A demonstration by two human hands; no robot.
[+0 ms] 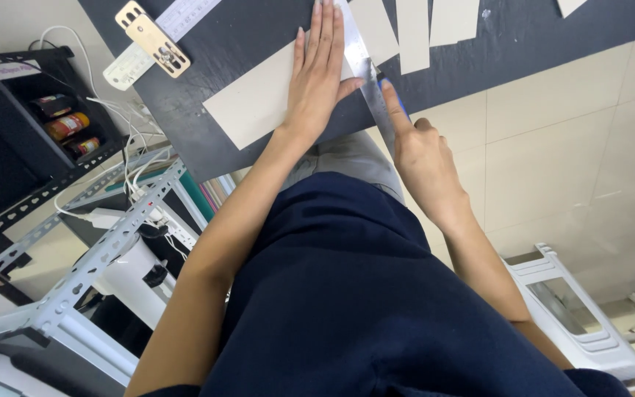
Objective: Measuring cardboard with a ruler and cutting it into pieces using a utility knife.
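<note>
Head view, looking down past a dark blue top at a dark table (207,140). A beige card (259,99) lies flat on the table near its front edge. The left hand (317,70) rests palm down on the card, fingers straight and pressed close together, thumb out to the side. Its fingertips lie along a metal ruler (365,70) that crosses the card's right end at a slant, running from the table's top edge down past the front edge.

The right hand (424,154) sits just right of the ruler's lower end, over the table's front edge. It pinches a blue-handled knife (392,95), index finger stretched along the handle, the other fingers curled. The knife's tip touches the ruler's right edge; the blade itself is too small to make out.

Behind the ruler, several beige strips (413,33) lie side by side on the table. At the table's back left lie a white ruler (163,40) and a brass-coloured perforated plate (152,38) on top of it.

Left of the table stands a black shelf (9,147) holding small jars (67,126). Below it are a grey slotted metal frame (90,257) and white cables (134,162). Right of the table is a pale tiled floor (567,147), with a white plastic stool (582,316) on it.
</note>
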